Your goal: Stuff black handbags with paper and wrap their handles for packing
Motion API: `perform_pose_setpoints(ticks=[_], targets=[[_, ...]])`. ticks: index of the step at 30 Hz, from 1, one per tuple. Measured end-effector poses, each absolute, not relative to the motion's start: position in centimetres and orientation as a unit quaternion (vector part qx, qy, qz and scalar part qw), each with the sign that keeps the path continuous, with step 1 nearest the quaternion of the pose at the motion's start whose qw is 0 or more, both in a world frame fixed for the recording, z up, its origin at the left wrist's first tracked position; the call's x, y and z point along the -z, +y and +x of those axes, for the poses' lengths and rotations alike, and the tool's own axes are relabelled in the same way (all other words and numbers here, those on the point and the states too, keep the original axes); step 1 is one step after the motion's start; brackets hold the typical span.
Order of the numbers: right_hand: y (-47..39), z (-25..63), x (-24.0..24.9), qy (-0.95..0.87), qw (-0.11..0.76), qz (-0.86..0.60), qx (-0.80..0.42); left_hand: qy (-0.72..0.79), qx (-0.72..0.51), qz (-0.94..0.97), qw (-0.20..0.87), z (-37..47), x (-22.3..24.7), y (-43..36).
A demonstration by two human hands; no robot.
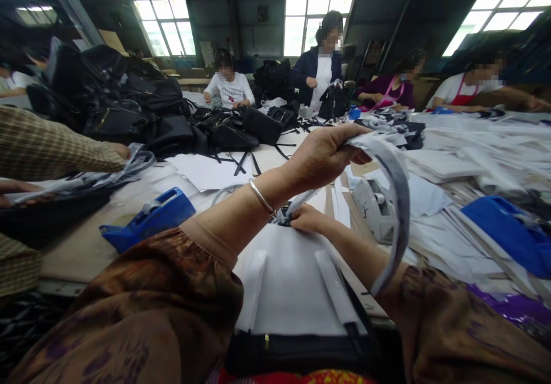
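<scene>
Left hand above right hand

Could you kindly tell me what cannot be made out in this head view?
All in the head view:
Front of the black bag: mostly hidden by the white sheet.
Gripped part of the strip: covered by the left hand.
What the right hand pinches: too small, blurred.
Right-hand blue dispenser: cut off by right edge.
Lettering on the printed shirt: too small.

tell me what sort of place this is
Probably a bag workshop or small factory: black bags lie heaped on the left, several people are at work around the room, and a blue tape dispenser sits near loose white paper.
</scene>
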State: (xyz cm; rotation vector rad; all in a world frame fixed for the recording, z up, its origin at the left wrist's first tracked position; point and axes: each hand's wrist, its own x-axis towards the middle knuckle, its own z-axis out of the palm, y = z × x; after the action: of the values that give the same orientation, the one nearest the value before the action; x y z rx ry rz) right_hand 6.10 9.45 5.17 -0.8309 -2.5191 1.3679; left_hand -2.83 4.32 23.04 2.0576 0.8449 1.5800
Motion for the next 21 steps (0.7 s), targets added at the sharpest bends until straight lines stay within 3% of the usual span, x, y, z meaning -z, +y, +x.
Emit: perform_pose_setpoints(ticks=[5, 21], targets=[[11.5, 7.1, -2.9, -0.853, 0.038, -0.275, -0.443, 0.316, -0.590, 0.715, 0.203, -3.6, -23.3, 4.7], [13.2, 7.8, -1.2, -0.847, 0.073, -0.195, -0.490, 0.337, -0.601, 0.699, 0.190, -2.7, -24.4, 4.4]])
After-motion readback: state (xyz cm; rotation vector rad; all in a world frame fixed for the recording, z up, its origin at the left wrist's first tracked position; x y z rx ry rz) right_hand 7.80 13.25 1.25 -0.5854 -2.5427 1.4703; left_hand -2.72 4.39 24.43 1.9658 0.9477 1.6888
